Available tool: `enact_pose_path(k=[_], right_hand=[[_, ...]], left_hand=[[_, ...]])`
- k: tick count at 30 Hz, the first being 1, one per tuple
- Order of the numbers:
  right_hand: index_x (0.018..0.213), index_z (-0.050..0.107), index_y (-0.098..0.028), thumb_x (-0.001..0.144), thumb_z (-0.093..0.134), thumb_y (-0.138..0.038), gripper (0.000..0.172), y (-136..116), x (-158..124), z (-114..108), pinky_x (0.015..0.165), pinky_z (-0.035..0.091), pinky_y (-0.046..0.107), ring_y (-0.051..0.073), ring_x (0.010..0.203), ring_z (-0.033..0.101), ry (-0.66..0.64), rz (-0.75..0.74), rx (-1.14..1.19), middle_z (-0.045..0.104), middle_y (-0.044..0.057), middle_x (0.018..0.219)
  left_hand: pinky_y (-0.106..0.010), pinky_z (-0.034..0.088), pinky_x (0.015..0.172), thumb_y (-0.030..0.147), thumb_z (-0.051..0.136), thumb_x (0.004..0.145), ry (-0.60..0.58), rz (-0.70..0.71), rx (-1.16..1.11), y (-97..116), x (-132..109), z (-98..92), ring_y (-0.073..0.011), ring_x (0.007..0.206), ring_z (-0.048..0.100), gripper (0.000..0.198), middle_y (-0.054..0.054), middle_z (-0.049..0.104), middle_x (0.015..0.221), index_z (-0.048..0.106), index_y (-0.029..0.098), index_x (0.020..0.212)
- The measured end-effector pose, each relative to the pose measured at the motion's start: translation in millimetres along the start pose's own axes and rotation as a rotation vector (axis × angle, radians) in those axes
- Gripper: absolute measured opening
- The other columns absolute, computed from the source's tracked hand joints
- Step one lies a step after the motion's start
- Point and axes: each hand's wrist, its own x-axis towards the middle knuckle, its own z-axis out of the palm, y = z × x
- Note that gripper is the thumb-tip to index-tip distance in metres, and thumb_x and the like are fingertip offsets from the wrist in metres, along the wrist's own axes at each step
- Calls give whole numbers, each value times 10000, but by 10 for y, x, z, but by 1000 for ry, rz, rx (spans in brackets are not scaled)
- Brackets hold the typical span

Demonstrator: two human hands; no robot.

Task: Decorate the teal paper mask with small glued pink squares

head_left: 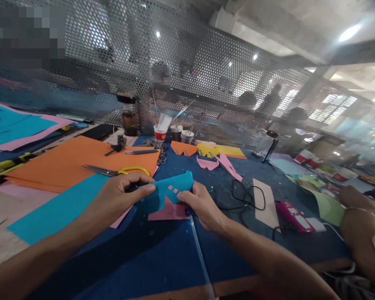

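Note:
Between my two hands I hold a folded blue paper piece (162,187) above the table, with small pink squares on its face and a notch in its lower edge. My left hand (125,191) pinches its left end between thumb and fingers. At the right end, my right hand (203,204) grips it, the thumb pressed near the pink squares. Just below lies a pink paper piece (168,212), partly hidden by the blue one. Scissors (118,171) with yellow handles rest on the paper sheets beyond my left hand.
Orange sheets (59,162) and a blue strip (59,208) lie left. Folded orange (183,148) and yellow (207,151) pieces stand ahead, near paper cups (160,134) and a dark jar (129,116). Right are a black cable (246,200), a magenta device (295,216) and another person's arm (359,229).

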Motion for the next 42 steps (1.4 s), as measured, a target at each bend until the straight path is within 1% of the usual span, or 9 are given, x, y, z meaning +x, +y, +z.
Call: enact_pose_path(k=[4,7,10,13,18,23,28,39,42], right_hand=[[743,562,-182,750,643,-301,144,-8,-1,4,571,377,244,115,612,444,9,21,28,518,-27,672],[836,615,-172,745,633,-317,172,-16,1,0,609,433,259,146,677,544,11,54,100,610,7,760],[885,634,-169,742,627,-310,201,-5,10,-12,660,479,279,164,724,593,22,48,142,646,19,821],[842,621,-168,735,634,-300,171,14,17,-25,675,488,282,158,712,593,37,17,124,641,9,778],[854,601,-170,741,652,-287,170,22,12,-33,616,452,263,149,680,584,58,-1,65,646,1,746],[843,595,-166,740,664,-279,168,-10,8,-25,609,433,258,133,667,548,64,3,49,618,-8,749],[838,593,-166,746,667,-310,186,-20,10,-24,610,432,264,135,671,538,52,4,27,609,-10,740],[803,578,-170,751,653,-291,152,-22,12,-33,603,425,265,133,659,516,48,0,4,587,-14,723],[823,592,-167,755,657,-289,154,-16,13,-39,617,436,268,141,673,539,35,-1,21,600,-8,736]], left_hand=[[-269,471,653,472,705,835,-3,0,-33,-51,14,3,-183,736,610,213,10,690,787,732,262,811],[-261,480,639,475,708,840,-23,-9,-105,-111,28,-3,-180,727,608,218,9,683,781,731,259,820],[-244,476,621,467,718,840,-20,-13,-152,-143,38,-6,-166,708,594,203,16,672,762,736,266,819],[-240,477,613,468,720,838,-14,-15,-155,-139,43,-2,-165,701,595,203,13,674,753,742,270,800],[-244,489,613,479,718,838,-19,-20,-156,-130,39,8,-174,699,607,203,11,684,749,747,281,806],[-246,492,600,481,721,835,-9,-11,-152,-130,48,17,-174,680,605,207,8,692,748,744,279,801],[-247,498,602,478,724,827,-7,-5,-151,-116,53,14,-179,687,614,207,4,695,745,746,276,786],[-243,514,601,468,727,828,-25,-13,-146,-143,48,4,-177,689,629,195,7,698,753,748,276,805],[-238,516,613,471,723,834,-19,-14,-142,-122,42,0,-171,699,632,197,11,701,760,748,277,811]])
